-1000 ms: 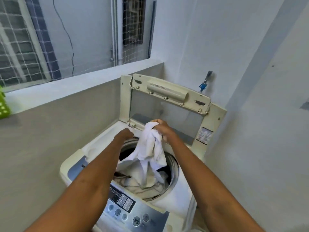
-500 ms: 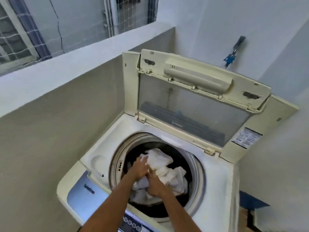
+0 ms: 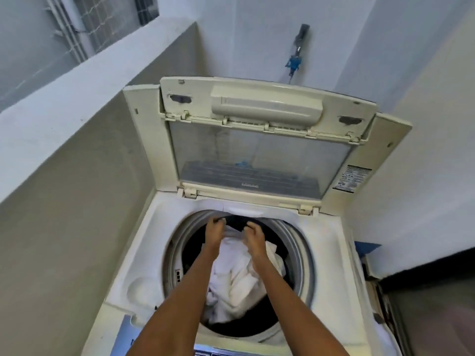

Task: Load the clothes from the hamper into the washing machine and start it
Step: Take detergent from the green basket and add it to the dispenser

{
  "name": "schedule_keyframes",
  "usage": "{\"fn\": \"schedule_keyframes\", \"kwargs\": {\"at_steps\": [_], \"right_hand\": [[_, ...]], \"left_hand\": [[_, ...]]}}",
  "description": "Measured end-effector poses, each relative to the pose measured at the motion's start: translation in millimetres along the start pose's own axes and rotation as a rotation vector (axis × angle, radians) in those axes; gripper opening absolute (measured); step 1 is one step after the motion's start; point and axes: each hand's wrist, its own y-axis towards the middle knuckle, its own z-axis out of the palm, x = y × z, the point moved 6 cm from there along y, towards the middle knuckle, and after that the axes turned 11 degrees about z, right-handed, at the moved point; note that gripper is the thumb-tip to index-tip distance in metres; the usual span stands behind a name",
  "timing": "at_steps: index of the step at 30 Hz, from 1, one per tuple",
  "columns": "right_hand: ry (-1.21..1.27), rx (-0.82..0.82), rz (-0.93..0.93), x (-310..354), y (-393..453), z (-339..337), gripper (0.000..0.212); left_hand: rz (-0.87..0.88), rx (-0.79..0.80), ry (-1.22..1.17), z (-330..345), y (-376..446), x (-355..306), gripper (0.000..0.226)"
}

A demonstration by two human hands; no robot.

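A cream top-loading washing machine [image 3: 326, 255] stands with its lid [image 3: 259, 155] propped upright at the back. White clothes [image 3: 239, 281] lie bunched in the dark drum. Both my arms reach over the drum opening. My left hand [image 3: 215, 233] and my right hand [image 3: 253, 235] hover side by side near the drum's far rim, just above the clothes. Their fingers hang loosely curled and hold nothing. A strip of the control panel [image 3: 205, 353] shows at the bottom edge. The hamper is out of view.
A grey low wall with a white ledge [image 3: 77, 119] runs close along the machine's left side. A blue tap [image 3: 294, 62] sticks out of the white wall behind the lid. A dark-edged object [image 3: 424, 286] sits tight against the machine's right side.
A second ago my right hand held a white garment above the drum. Both hands then pressed it down inside, and now they have let go and shifted toward the far rim.
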Motion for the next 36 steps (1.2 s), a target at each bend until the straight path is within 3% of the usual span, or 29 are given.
{"fn": "schedule_keyframes", "kwargs": {"at_steps": [2, 3, 6, 9, 14, 20, 25, 30, 36], "right_hand": [[0.397, 0.045, 0.123, 13.3, 2.0, 0.0, 0.035], [0.479, 0.070, 0.164, 17.6, -0.3, 2.0, 0.043], [0.565, 0.067, 0.225, 19.8, -4.4, 6.1, 0.061], [0.671, 0.029, 0.209, 20.5, 6.8, 2.5, 0.062], [0.807, 0.074, 0.186, 25.1, 18.6, 11.3, 0.057], [0.802, 0.072, 0.146, 25.1, 20.8, 8.5, 0.043], [0.746, -0.019, 0.117, 2.4, 13.4, 3.9, 0.036], [0.712, 0.085, 0.113, -17.2, -1.9, -3.2, 0.029], [0.591, 0.099, 0.145, -17.9, -8.7, -6.0, 0.032]], "left_hand": [[-0.106, -0.047, -0.311, 15.6, -2.0, -14.4, 0.020], [-0.155, -0.032, -0.407, 23.6, -2.5, -16.4, 0.028], [-0.214, 0.013, -0.503, 38.0, 2.6, -16.8, 0.064], [-0.211, -0.016, -0.549, 44.0, 8.1, -16.1, 0.066], [-0.180, -0.034, -0.711, 56.6, 13.9, -10.8, 0.071], [-0.133, -0.002, -0.683, 53.8, 16.8, -7.4, 0.074], [-0.163, -0.121, -0.603, 53.2, 12.4, 17.3, 0.098], [-0.170, -0.082, -0.612, 45.2, 3.0, 35.6, 0.093], [-0.062, -0.049, -0.402, 31.7, -10.3, 13.0, 0.027]]}}
